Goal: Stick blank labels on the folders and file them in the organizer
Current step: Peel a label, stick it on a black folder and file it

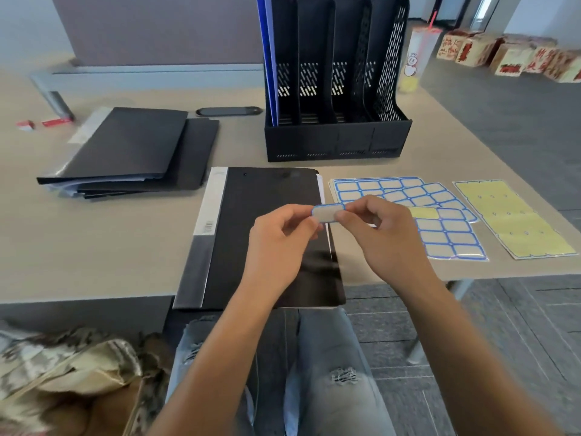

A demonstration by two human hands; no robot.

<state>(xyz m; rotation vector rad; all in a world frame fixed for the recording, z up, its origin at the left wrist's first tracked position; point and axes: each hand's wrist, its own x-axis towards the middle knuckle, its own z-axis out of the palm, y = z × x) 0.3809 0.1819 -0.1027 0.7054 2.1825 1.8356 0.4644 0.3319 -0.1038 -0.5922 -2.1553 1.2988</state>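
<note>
One blank blue-edged label (pixel 327 213) pinched at both ends: left hand (pixel 283 243) on its left end, right hand (pixel 382 237) on its right, held above black folder (pixel 251 221) lying flat at desk front edge. Label sheets (pixel 440 221) just right of folder, yellow backing sheet (pixel 515 218) further right. Black file organizer (pixel 338 138) behind, blue folder (pixel 267 58) upright in leftmost slot. Stack of black folders (pixel 132 152) to the left. Beige desk (pixel 94 247), grey carpet tiles, boxes w/ red writing (pixel 509 55) on floor, text unreadable. Drink cup (pixel 416 58) w/ cartoon print beside organizer.
</note>
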